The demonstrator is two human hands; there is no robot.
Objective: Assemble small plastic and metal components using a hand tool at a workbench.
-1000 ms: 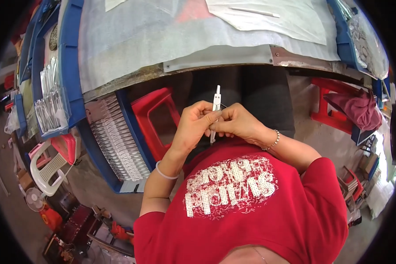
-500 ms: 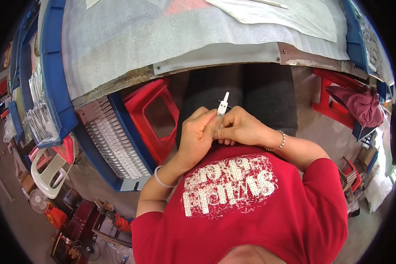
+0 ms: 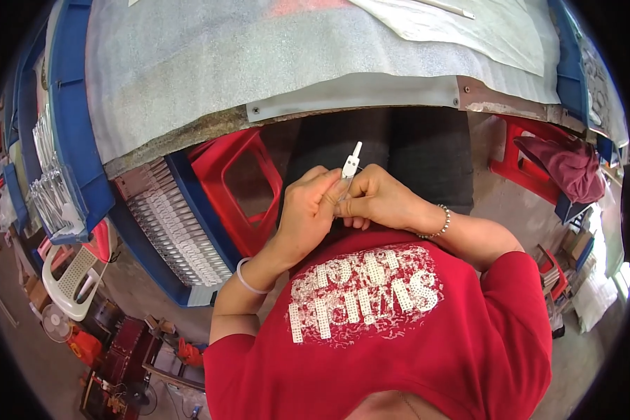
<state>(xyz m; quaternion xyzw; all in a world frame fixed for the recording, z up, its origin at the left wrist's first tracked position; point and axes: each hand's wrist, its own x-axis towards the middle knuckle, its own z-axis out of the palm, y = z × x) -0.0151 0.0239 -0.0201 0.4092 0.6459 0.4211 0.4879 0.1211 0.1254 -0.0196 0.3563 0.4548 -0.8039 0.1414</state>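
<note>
In front of my chest, above my lap, both hands are together. My left hand (image 3: 308,208) is closed, its thumb and forefinger pinching a slim whitish part (image 3: 350,166). The part has two small dark holes and a narrow tip pointing up and away from me; its lower end is hidden by my fingers. Against it my right hand (image 3: 386,200) is closed too, thumb and curled fingers pressed together beside my left fingertips. A thin dark line shows near the part, but what my right fingers hold cannot be made out.
A worktable covered with pale foam sheet (image 3: 189,77) lies ahead, its edge just beyond my lap. Left stands a blue tray (image 3: 210,241) of slim metal pieces beside a red stool (image 3: 269,210). Another red stool (image 3: 521,171) with a maroon cloth (image 3: 567,168) is at right.
The view has shifted slightly. Both hands stay together around the whitish part, which has tilted a little; the grip looks the same.
</note>
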